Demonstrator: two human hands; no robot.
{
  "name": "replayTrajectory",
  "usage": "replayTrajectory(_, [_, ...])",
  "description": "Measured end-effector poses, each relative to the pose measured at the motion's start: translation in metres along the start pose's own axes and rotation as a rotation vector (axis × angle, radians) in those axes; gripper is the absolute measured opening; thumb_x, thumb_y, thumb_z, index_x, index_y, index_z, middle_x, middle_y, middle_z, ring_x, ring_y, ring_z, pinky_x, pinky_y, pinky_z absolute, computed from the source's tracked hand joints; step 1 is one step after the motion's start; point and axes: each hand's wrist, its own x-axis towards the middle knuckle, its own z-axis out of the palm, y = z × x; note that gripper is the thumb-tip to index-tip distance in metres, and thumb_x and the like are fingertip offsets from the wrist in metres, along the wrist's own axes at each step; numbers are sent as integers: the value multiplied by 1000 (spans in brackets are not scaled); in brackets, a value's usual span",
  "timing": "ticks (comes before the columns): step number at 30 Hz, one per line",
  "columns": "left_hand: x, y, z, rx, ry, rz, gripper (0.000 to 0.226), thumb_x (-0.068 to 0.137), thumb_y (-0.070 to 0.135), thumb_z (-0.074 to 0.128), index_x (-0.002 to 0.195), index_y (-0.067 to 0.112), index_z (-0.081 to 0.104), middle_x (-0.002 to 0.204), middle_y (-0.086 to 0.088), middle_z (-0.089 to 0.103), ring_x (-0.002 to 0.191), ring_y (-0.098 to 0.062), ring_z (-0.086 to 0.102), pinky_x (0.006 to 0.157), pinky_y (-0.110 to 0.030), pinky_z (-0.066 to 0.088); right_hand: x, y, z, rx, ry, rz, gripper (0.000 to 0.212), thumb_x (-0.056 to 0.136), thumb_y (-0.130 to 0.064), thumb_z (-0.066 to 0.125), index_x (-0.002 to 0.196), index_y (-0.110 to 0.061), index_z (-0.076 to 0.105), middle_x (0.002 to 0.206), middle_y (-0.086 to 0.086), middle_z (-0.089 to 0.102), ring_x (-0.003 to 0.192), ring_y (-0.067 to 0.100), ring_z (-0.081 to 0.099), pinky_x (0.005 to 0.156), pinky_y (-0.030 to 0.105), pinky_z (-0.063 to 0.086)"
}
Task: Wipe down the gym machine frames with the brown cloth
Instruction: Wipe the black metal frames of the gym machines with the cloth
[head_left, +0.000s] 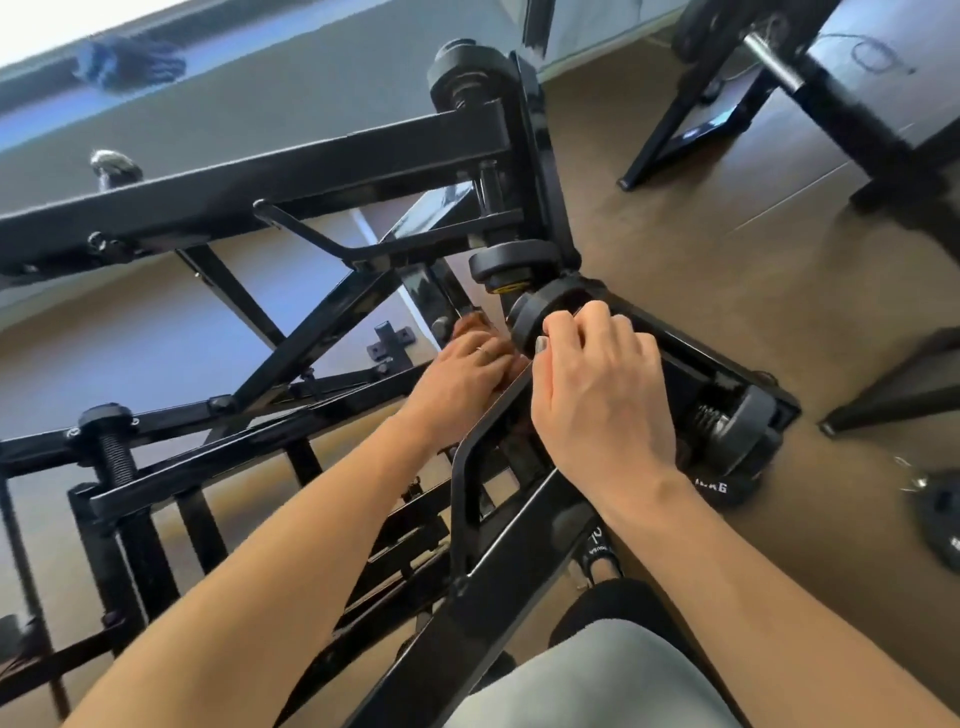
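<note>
Reaching into the black gym machine frame (322, 166), the left hand (462, 374) lies with its fingers fairly straight, pressed onto a reddish-brown cloth (470, 325) that shows only as a small patch beyond the fingertips, near the centre of the view and against a frame bar. A ring sits on one finger. The right hand (597, 384), just at 3 o'clock of the left, has its fingers curled over a round black roller pad (545, 317) mounted on the frame; the thumb lies along a slanted bar. A second round pad (511, 260) sits just at 12 o'clock of that one. Toward 4 o'clock, a coil spring (709, 418) and a dark weight plate (748, 431) rest at the frame's foot on the brown floor (701, 208). Another plate (940, 525) lies at the right edge. At 1 o'clock stand the black legs of other equipment (691, 119). A blurred blue item (130, 60) lies at 11 o'clock on a ledge.
</note>
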Motion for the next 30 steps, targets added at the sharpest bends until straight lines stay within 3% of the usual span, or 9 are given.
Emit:
replayTrajectory(2, [9, -20, 1, 93, -15, -31, 54, 97, 48, 45, 140, 18, 57, 147, -5, 53, 139, -32, 39, 123, -44, 22, 0, 0, 1, -15, -26, 2, 34, 104, -31, 29, 116, -13, 55, 113, 14, 61, 98, 29, 60, 87, 43, 51])
replayTrajectory(7, [18, -30, 3, 170, 105, -83, 51, 97, 51, 45, 136, 21, 59, 141, -2, 55, 133, -28, 41, 116, -46, 34, -1, 2, 1, -31, -9, -9, 32, 103, -31, 31, 115, -13, 55, 110, 13, 61, 94, 28, 59, 85, 42, 50])
replayTrajectory(9, [12, -41, 3, 32, 227, -199, 41, 99, 46, 47, 133, 27, 60, 139, 1, 52, 131, -22, 40, 113, -44, 40, -3, 3, 3, -55, -11, -15, 26, 103, -28, 36, 113, -14, 54, 107, 12, 59, 92, 26, 56, 84, 41, 48])
replayTrajectory(11, [15, -56, -3, -234, 352, -469, 36, 103, 33, 52, 136, 19, 55, 138, -4, 50, 129, -24, 43, 110, -45, 45, -3, 1, 5, -81, -15, -35, 20, 104, -27, 40, 113, -14, 53, 104, 11, 56, 88, 25, 51, 80, 39, 45])
replayTrajectory(13, [26, -57, -8, -516, 376, -612, 38, 104, 30, 51, 139, 16, 49, 141, -7, 46, 130, -28, 43, 110, -46, 44, -1, -2, 7, -100, -5, -53, 21, 104, -28, 40, 113, -13, 52, 103, 13, 55, 87, 25, 50, 78, 39, 44])
replayTrajectory(18, [49, -47, -3, -179, 246, -209, 32, 102, 32, 55, 128, 15, 64, 135, -6, 57, 125, -31, 45, 112, -51, 39, 1, -7, 6, -113, -47, -23, 33, 101, -32, 28, 112, -13, 53, 109, 15, 58, 93, 29, 56, 83, 42, 48])
replayTrajectory(21, [64, -71, -15, -146, 205, -251, 30, 103, 30, 51, 124, 13, 64, 123, -11, 64, 112, -33, 56, 102, -47, 47, 1, -11, 5, -95, -65, -14, 38, 101, -34, 20, 112, -15, 51, 112, 15, 59, 98, 31, 58, 90, 45, 49])
replayTrajectory(25, [71, -65, -13, -195, 341, -395, 28, 102, 26, 48, 108, 6, 67, 106, -18, 66, 95, -36, 61, 90, -49, 50, 3, -10, 5, -83, -59, 16, 39, 102, -32, 17, 113, -14, 50, 108, 14, 56, 94, 30, 56, 88, 46, 48])
replayTrajectory(30, [42, -61, 1, -344, 252, -308, 34, 102, 38, 49, 124, 16, 64, 125, -4, 61, 121, -26, 44, 108, -46, 38, 3, -12, 4, -86, -52, 13, 36, 101, -29, 22, 116, -13, 51, 110, 14, 56, 95, 30, 55, 88, 47, 47])
